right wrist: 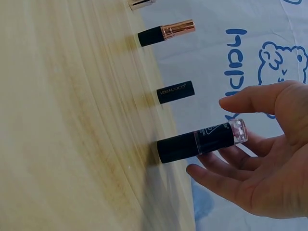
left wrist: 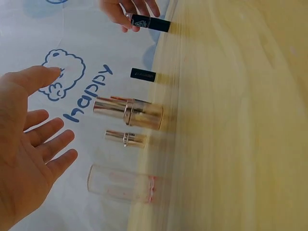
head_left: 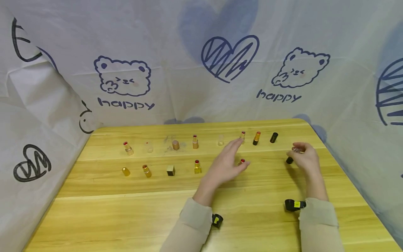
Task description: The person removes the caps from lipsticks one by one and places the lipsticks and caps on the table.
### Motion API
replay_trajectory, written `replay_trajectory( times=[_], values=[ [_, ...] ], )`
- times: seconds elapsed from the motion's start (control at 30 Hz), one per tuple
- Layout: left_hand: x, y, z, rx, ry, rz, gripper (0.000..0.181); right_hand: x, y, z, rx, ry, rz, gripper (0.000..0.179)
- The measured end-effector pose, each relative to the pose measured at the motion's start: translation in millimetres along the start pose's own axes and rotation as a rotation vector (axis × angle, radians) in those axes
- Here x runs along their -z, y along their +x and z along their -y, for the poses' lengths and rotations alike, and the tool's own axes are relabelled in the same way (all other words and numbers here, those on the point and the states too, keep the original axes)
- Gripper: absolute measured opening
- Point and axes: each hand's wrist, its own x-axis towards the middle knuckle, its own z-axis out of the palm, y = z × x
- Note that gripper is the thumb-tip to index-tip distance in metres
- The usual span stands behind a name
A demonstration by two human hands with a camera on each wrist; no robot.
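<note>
My right hand point(head_left: 306, 158) is at the black lipstick tube point(right wrist: 197, 142) with a clear faceted top, which stands upright at the table's right. In the right wrist view its fingers lie behind the tube and the thumb point(right wrist: 255, 97) is apart from it. My left hand point(head_left: 223, 162) hovers over the table with fingers spread, holding nothing. It partly hides a red lipstick point(head_left: 242, 161) in the front row and another lipstick point(head_left: 243, 133) behind. In the left wrist view a shiny gold lipstick case point(left wrist: 127, 113) stands beyond the fingers.
An uncapped orange-and-black lipstick point(head_left: 256, 138) and a black cap point(head_left: 274, 137) stand in the back row. Left of them are a clear cap point(head_left: 220, 140) and a lipstick point(head_left: 195, 141). Nearer are a gold lipstick point(head_left: 197, 167) and a square cap point(head_left: 170, 170). A printed cloth point(head_left: 176, 87) hangs behind.
</note>
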Motion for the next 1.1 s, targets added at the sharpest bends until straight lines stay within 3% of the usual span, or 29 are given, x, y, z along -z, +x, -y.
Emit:
replay_trajectory(
  times=[0.23, 0.63, 0.8, 1.1],
  values=[
    [-11.0, 8.0, -6.5, 0.018, 0.037, 0.024, 0.078, 2.2, 1.9, -2.6, -0.007, -0.051, 0.011, 0.053],
    [-21.8, 17.1, -11.1, 0.025, 0.007, -0.009, 0.077, -6.3, -0.1, 7.9, 0.052, -0.036, 0.037, 0.047],
    [-22.3, 26.0, -15.7, 0.018, 0.044, -0.022, 0.078, -13.7, -2.2, 17.2, 0.069, 0.028, 0.04, 0.051],
    [-18.6, 46.6, -29.5, -0.047, 0.172, -0.049, 0.072, -24.3, -7.8, 33.6, 0.108, 0.291, 0.094, 0.053]
  ],
)
